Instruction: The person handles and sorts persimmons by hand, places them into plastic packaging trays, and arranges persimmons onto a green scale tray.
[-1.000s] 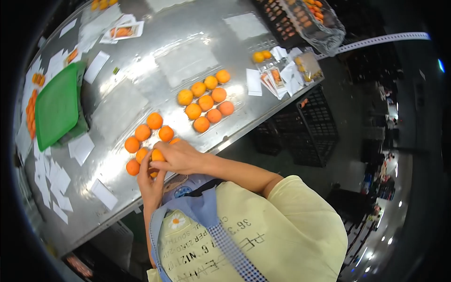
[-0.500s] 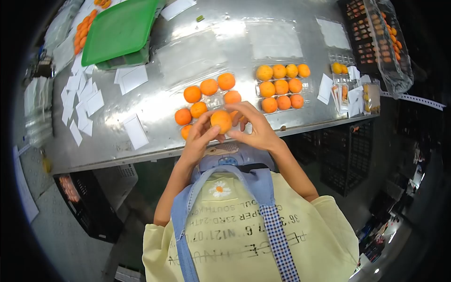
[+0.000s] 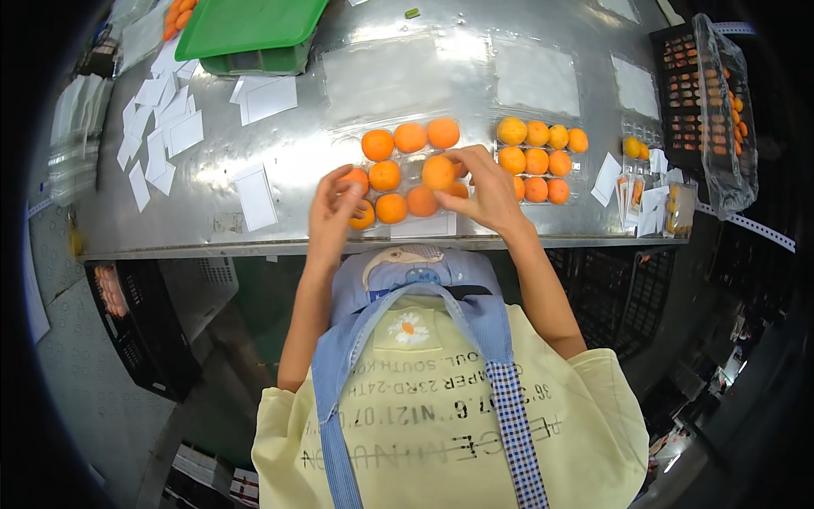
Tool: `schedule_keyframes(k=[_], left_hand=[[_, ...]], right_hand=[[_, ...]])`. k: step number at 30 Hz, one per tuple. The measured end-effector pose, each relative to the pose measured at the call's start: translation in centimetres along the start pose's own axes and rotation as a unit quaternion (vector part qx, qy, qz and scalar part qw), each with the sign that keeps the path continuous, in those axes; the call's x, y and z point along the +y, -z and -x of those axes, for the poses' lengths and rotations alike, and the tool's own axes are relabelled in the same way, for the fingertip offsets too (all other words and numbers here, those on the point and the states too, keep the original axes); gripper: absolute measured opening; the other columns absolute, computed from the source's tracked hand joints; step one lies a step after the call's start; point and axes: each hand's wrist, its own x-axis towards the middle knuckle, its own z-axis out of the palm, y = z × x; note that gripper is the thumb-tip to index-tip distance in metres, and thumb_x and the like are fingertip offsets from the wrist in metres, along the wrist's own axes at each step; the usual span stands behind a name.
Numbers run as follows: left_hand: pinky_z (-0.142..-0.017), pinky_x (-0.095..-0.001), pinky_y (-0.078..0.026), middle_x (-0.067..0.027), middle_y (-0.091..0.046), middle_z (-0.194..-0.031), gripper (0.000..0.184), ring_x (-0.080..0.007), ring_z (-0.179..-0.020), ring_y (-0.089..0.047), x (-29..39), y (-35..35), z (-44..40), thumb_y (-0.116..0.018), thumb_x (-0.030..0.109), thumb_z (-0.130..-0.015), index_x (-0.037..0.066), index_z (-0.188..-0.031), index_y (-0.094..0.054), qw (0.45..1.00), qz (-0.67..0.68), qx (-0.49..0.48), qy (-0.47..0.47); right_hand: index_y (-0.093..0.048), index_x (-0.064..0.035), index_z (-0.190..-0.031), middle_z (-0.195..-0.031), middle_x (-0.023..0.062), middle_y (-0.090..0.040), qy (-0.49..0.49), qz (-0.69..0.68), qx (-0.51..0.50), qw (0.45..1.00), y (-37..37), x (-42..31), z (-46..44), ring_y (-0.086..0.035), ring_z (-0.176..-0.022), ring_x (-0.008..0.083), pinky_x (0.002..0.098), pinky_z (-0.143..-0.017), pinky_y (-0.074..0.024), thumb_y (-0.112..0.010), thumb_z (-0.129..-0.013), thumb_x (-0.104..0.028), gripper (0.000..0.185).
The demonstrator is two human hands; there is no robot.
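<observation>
My right hand pinches an orange between thumb and fingers, above the right side of a clear plastic tray. At the tray's left edge, my left hand has its fingers and thumb curled about another orange, partly covering it. More oranges sit in rows in this tray, among them one at the front. Part of the tray's right side is hidden behind my right hand and the orange in it. A white card lies at the tray's front edge.
To the right stands a second clear tray filled with oranges. Loose white cards and a green bin are at the left. A black crate with bagged fruit stands far right. The metal table's front edge runs before me.
My hands have parted. The right one has carried the orange over the tray's right side, while the left has moved to an orange at the left edge. The view has shifted.
</observation>
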Motion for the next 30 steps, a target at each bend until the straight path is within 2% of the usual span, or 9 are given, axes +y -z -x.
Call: schedule_keyframes(k=[1,4,10,18,25,28,30], left_hand=[[-0.069,-0.0233,-0.047,-0.0068,-0.059,-0.101,0.041,-0.0101,-0.079,-0.057,-0.3,1.0,-0.1,-0.057,0.022,-0.091,0.004,-0.127,-0.048,1.000,-0.002,0.022,-0.003],[-0.068,-0.0219,-0.046,-0.0043,-0.060,-0.097,0.035,-0.0081,-0.077,-0.057,-1.4,3.1,0.0,-0.058,0.018,-0.091,0.004,-0.123,-0.052,0.998,0.015,0.060,0.001],[-0.067,-0.0209,-0.045,-0.0040,-0.062,-0.094,0.030,-0.0072,-0.075,-0.056,-3.2,4.2,0.5,-0.057,0.017,-0.091,0.004,-0.118,-0.056,0.997,0.026,0.076,0.015],[-0.064,-0.0208,-0.044,-0.0040,-0.060,-0.092,0.024,-0.0077,-0.073,-0.055,-3.6,4.0,0.1,-0.058,0.012,-0.090,0.002,-0.112,-0.059,0.996,0.025,0.086,0.027],[-0.066,-0.0212,-0.044,-0.0047,-0.062,-0.093,0.026,-0.0076,-0.075,-0.056,-4.2,4.2,-0.3,-0.057,0.014,-0.092,0.003,-0.115,-0.058,0.996,0.003,0.084,0.023],[-0.067,-0.0210,-0.045,-0.0049,-0.062,-0.094,0.026,-0.0077,-0.076,-0.056,-4.4,4.3,-0.3,-0.058,0.015,-0.091,0.004,-0.115,-0.059,0.996,0.006,0.082,0.029],[-0.067,-0.0210,-0.045,-0.0046,-0.062,-0.094,0.026,-0.0077,-0.076,-0.056,-4.4,4.5,-0.2,-0.058,0.016,-0.091,0.004,-0.114,-0.059,0.996,0.000,0.087,0.024]], right_hand=[[-0.058,-0.0073,-0.108,-0.099,0.0096,-0.058,0.014,0.010,-0.013,1.000,-0.3,0.2,-0.4,-0.062,-0.081,0.0258,0.0349,-0.067,-0.0500,-0.077,-0.064,-0.027,0.051],[-0.059,-0.0095,-0.106,-0.096,0.0069,-0.058,0.047,0.072,-0.031,0.996,-1.3,0.1,-1.7,-0.061,-0.074,0.0224,0.0330,-0.064,-0.0493,-0.074,-0.066,-0.024,0.045],[-0.060,-0.0105,-0.105,-0.091,0.0073,-0.056,0.114,0.135,-0.054,0.983,-2.9,1.0,-2.9,-0.060,-0.078,0.0256,0.0359,-0.063,-0.0489,-0.074,-0.064,-0.026,0.046],[-0.061,-0.0090,-0.104,-0.092,0.0076,-0.057,0.131,0.166,-0.099,0.972,-3.1,0.9,-3.6,-0.060,-0.081,0.0263,0.0360,-0.065,-0.0494,-0.073,-0.066,-0.023,0.042],[-0.062,-0.0088,-0.104,-0.094,0.0077,-0.059,0.115,0.128,-0.091,0.981,-3.8,1.4,-3.1,-0.061,-0.083,0.0282,0.0369,-0.069,-0.0496,-0.071,-0.068,-0.019,0.038],[-0.063,-0.0061,-0.100,-0.088,0.0082,-0.058,0.145,0.094,-0.053,0.983,-3.1,1.2,-2.8,-0.059,-0.079,0.0279,0.0384,-0.066,-0.0484,-0.071,-0.066,-0.016,0.036],[-0.063,-0.0079,-0.100,-0.090,0.0090,-0.060,0.082,0.086,-0.037,0.992,-1.5,1.3,-2.4,-0.060,-0.081,0.0277,0.0390,-0.068,-0.0483,-0.072,-0.069,-0.017,0.034]])
